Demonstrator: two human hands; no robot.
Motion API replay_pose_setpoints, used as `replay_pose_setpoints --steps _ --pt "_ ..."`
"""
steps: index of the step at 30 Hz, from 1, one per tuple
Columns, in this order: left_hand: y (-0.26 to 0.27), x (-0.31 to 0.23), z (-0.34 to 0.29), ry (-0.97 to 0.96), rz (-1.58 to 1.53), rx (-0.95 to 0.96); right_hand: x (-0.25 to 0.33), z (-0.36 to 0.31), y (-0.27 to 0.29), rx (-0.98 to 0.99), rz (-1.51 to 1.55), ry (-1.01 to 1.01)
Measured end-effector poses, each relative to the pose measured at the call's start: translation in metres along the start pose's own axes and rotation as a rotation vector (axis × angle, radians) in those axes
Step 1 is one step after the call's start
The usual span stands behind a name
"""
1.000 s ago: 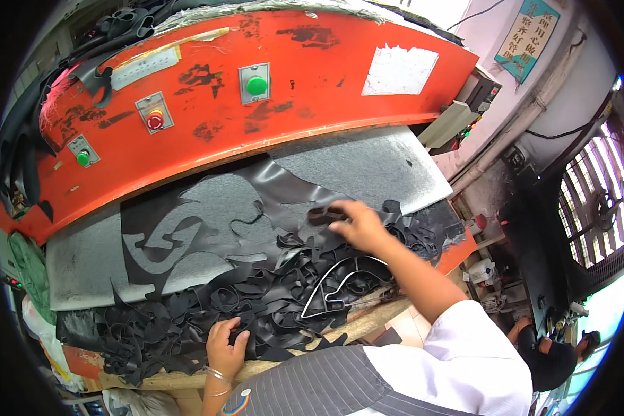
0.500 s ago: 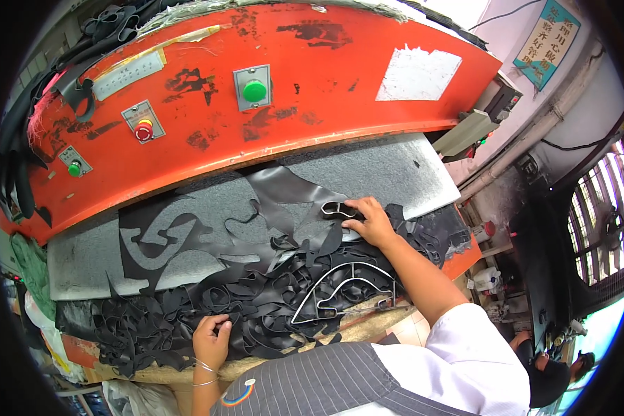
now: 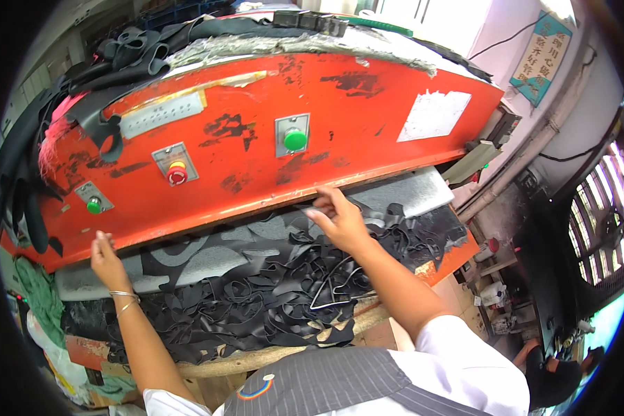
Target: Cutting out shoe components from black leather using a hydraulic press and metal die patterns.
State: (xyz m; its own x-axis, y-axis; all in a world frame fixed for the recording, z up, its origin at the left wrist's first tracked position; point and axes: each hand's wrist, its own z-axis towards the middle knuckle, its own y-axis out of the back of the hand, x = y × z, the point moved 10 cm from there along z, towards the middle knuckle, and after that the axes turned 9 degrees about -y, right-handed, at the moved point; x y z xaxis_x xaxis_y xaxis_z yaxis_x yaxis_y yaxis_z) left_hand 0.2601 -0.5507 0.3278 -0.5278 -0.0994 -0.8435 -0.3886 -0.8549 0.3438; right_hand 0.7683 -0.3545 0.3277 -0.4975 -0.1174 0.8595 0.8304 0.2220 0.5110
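Observation:
My left hand is raised at the left, just below the red press beam, with its fingers stretched upward and nothing seen in it. A small green button on the beam is the nearest control to it. My right hand hovers over the grey cutting pad, close to the beam's lower edge, thumb and fingers apart and apparently bare. Black sheet material with curved cut-outs lies on the pad, partly hidden by the beam. A curved metal cutting die rests on the black scraps in front.
A red knob and a larger green button sit on the beam. Black strips drape over its top left. Green cloth hangs at the left. Another person is at the lower right.
My right hand has let go of the small oval die, now out of sight, and drawn back left. My left hand has risen from the scraps leftward. The beam covers more of the pad.

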Motion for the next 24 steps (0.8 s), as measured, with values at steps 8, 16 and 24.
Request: replay_pose_setpoints --steps 8,16,24 --pt "-0.009 -0.033 0.067 -0.228 0.225 0.137 0.06 0.074 0.002 -0.22 0.008 -0.077" --pt "-0.057 -0.118 -0.172 -0.182 0.143 0.873 0.006 -0.096 -0.008 0.357 -0.449 -0.155" --pt "-0.079 -0.154 -0.261 -0.33 0.288 0.891 -0.016 -0.153 0.015 0.181 -0.738 0.055"
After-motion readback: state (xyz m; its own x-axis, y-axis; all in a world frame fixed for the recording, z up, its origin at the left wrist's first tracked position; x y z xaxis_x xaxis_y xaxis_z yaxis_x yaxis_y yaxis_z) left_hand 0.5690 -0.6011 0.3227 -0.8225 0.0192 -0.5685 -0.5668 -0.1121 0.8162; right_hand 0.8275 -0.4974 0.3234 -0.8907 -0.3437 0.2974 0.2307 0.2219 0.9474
